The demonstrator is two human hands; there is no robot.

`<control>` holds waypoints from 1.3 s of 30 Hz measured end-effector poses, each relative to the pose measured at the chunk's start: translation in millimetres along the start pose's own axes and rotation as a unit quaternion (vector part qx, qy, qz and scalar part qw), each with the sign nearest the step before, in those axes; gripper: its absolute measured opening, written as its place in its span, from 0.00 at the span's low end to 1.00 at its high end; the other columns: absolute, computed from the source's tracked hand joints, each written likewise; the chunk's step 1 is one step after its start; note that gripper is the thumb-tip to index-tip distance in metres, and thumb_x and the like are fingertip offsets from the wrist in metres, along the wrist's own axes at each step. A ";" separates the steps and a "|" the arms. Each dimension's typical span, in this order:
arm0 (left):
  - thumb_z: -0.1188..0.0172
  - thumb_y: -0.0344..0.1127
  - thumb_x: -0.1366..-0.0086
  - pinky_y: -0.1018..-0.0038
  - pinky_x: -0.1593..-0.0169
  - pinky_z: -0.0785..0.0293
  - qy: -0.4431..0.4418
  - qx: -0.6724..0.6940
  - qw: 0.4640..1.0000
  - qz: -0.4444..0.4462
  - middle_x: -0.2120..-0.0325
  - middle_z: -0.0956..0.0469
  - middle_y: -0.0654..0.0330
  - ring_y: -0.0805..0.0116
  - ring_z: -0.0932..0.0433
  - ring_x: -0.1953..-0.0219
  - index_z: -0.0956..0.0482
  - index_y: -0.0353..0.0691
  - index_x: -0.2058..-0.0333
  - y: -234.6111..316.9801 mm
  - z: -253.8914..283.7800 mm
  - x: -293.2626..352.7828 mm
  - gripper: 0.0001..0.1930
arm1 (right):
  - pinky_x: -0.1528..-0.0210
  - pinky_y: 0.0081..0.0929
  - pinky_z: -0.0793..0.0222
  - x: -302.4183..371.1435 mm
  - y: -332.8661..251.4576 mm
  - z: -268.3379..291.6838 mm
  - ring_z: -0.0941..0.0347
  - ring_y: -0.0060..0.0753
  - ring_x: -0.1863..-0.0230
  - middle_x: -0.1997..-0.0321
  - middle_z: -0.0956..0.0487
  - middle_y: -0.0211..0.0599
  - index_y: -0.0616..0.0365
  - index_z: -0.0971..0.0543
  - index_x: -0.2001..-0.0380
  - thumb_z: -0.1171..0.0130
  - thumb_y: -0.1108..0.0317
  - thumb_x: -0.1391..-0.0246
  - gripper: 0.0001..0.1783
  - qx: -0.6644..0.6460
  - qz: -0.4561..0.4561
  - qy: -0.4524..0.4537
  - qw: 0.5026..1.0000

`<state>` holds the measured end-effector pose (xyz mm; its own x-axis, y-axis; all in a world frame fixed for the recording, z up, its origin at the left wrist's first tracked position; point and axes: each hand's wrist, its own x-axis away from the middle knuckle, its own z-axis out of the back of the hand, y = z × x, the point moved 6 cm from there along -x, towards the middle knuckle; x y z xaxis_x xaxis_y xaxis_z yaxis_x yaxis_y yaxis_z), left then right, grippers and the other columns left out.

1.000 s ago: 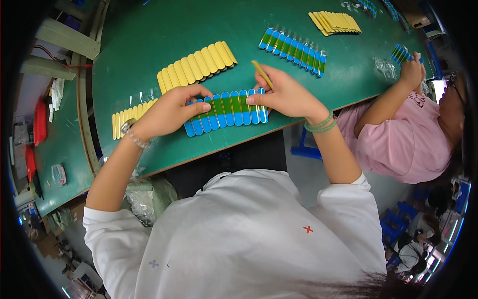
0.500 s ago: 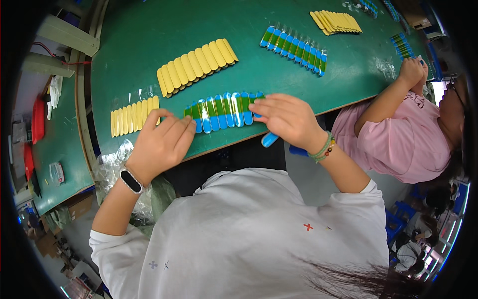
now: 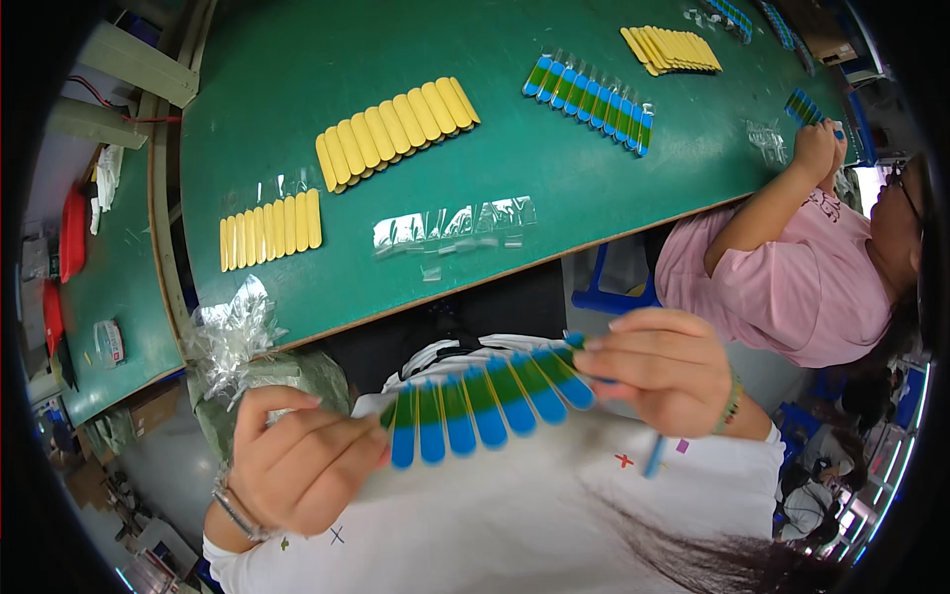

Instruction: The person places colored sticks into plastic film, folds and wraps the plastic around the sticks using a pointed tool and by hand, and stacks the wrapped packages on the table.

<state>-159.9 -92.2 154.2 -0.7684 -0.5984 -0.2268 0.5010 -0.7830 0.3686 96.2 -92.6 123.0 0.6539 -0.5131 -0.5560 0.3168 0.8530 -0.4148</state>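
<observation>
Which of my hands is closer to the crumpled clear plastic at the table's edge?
Left. The left hand is below the crumpled clear plastic in view; the right hand is far to its right.

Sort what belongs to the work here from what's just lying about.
Seemingly in the work:
- blue-and-green strips, held by left hand and right hand
- yellow strips
- clear plastic film

Seemingly lying about:
- crumpled plastic
- blue stool
</observation>
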 end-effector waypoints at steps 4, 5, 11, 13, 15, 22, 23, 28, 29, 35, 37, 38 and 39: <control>0.38 0.26 0.37 0.71 0.55 0.24 0.122 0.263 0.937 0.196 0.64 0.23 0.61 0.72 0.23 0.65 0.24 0.38 0.60 -37.8 -29.6 2.3 0.07 | 0.67 0.24 0.26 4.8 46.3 -17.6 0.22 0.26 0.66 0.63 0.17 0.45 0.55 0.41 0.78 0.32 0.76 0.48 0.23 -0.279 -0.396 0.092 0.870; 0.40 0.26 0.34 0.74 0.55 0.25 0.209 0.405 0.833 0.313 0.63 0.26 0.62 0.73 0.23 0.63 0.26 0.36 0.57 -59.7 -47.8 11.7 0.08 | 0.67 0.24 0.27 10.1 65.3 -35.7 0.23 0.22 0.66 0.64 0.17 0.42 0.53 0.42 0.77 0.33 0.76 0.47 0.23 -0.360 -0.512 0.129 0.769; 0.44 0.19 0.35 0.76 0.54 0.25 0.147 0.592 0.721 0.329 0.57 0.32 0.60 0.71 0.22 0.54 0.30 0.30 0.53 -90.8 -91.3 -0.7 0.12 | 0.59 0.21 0.26 39.3 98.2 -58.1 0.24 0.23 0.59 0.57 0.19 0.42 0.48 0.41 0.72 0.37 0.79 0.44 0.21 -0.577 -0.506 0.168 0.619; 0.43 0.17 0.38 0.76 0.52 0.25 0.140 0.597 0.712 0.342 0.55 0.34 0.60 0.69 0.23 0.52 0.30 0.28 0.52 -90.8 -93.7 -7.0 0.15 | 0.58 0.22 0.25 41.6 99.8 -53.6 0.23 0.23 0.57 0.56 0.20 0.42 0.47 0.40 0.72 0.37 0.80 0.44 0.21 -0.600 -0.492 0.184 0.604; 0.42 0.16 0.40 0.75 0.51 0.24 0.187 0.595 0.728 0.285 0.53 0.34 0.59 0.68 0.23 0.51 0.30 0.27 0.50 -89.0 -86.1 -16.1 0.18 | 0.56 0.22 0.23 42.6 101.7 -51.9 0.23 0.24 0.56 0.55 0.20 0.42 0.47 0.40 0.72 0.38 0.80 0.44 0.21 -0.625 -0.476 0.198 0.586; 0.37 0.22 0.42 0.74 0.55 0.23 0.244 0.560 0.729 0.310 0.49 0.30 0.53 0.66 0.22 0.53 0.38 0.33 0.40 -97.5 -84.3 -24.7 0.32 | 0.53 0.27 0.22 46.5 111.7 -47.7 0.22 0.31 0.53 0.52 0.21 0.46 0.46 0.38 0.71 0.39 0.81 0.44 0.19 -0.652 -0.449 0.272 0.546; 0.38 0.22 0.42 0.75 0.58 0.23 0.239 0.557 0.728 0.321 0.49 0.30 0.52 0.67 0.22 0.56 0.40 0.33 0.39 -100.1 -85.4 -25.8 0.33 | 0.52 0.27 0.21 48.6 114.2 -48.9 0.22 0.32 0.53 0.51 0.21 0.47 0.46 0.38 0.71 0.40 0.81 0.43 0.19 -0.661 -0.450 0.278 0.532; 0.40 0.19 0.41 0.76 0.65 0.23 0.256 0.529 0.736 0.336 0.49 0.28 0.49 0.70 0.22 0.62 0.40 0.34 0.38 -103.4 -85.1 -32.0 0.32 | 0.51 0.27 0.22 51.9 125.3 -58.8 0.22 0.32 0.52 0.51 0.21 0.47 0.46 0.37 0.71 0.40 0.81 0.43 0.18 -0.676 -0.445 0.292 0.510; 0.40 0.19 0.41 0.76 0.65 0.23 0.258 0.513 0.744 0.342 0.49 0.28 0.49 0.70 0.22 0.62 0.40 0.33 0.39 -103.6 -83.9 -32.5 0.32 | 0.50 0.27 0.22 52.0 128.3 -61.1 0.22 0.33 0.52 0.51 0.21 0.48 0.46 0.37 0.72 0.40 0.81 0.43 0.18 -0.681 -0.440 0.297 0.504; 0.40 0.19 0.40 0.76 0.63 0.24 0.272 0.476 0.756 0.358 0.49 0.27 0.49 0.72 0.23 0.62 0.39 0.33 0.39 -116.7 -82.7 -31.0 0.30 | 0.52 0.30 0.20 43.5 149.1 -72.1 0.20 0.35 0.54 0.53 0.20 0.52 0.47 0.39 0.73 0.38 0.81 0.45 0.20 -0.630 -0.466 0.289 0.549; 0.40 0.19 0.40 0.77 0.62 0.24 0.269 0.466 0.760 0.365 0.49 0.27 0.49 0.72 0.23 0.62 0.39 0.33 0.39 -122.7 -85.8 -30.3 0.30 | 0.53 0.31 0.20 35.5 157.3 -75.2 0.20 0.37 0.54 0.53 0.20 0.54 0.48 0.40 0.74 0.38 0.82 0.46 0.21 -0.606 -0.467 0.289 0.576; 0.40 0.20 0.40 0.77 0.60 0.24 0.273 0.451 0.764 0.372 0.48 0.27 0.49 0.73 0.23 0.62 0.38 0.33 0.39 -126.8 -87.1 -29.7 0.30 | 0.54 0.32 0.19 30.2 161.5 -75.0 0.20 0.38 0.55 0.54 0.20 0.56 0.49 0.40 0.74 0.37 0.83 0.47 0.22 -0.581 -0.466 0.283 0.604; 0.39 0.20 0.39 0.77 0.58 0.24 0.278 0.436 0.768 0.379 0.48 0.27 0.49 0.73 0.23 0.61 0.38 0.33 0.39 -130.3 -87.6 -28.8 0.30 | 0.54 0.32 0.19 27.2 164.3 -76.9 0.20 0.38 0.55 0.54 0.20 0.56 0.49 0.40 0.74 0.37 0.83 0.47 0.22 -0.581 -0.466 0.284 0.604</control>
<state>-168.1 12.2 33.7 0.0222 -0.9956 0.0914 0.0778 0.0929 0.9926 113.2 26.3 -15.6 0.1186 -0.9504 0.2876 -0.5460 -0.3044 -0.7805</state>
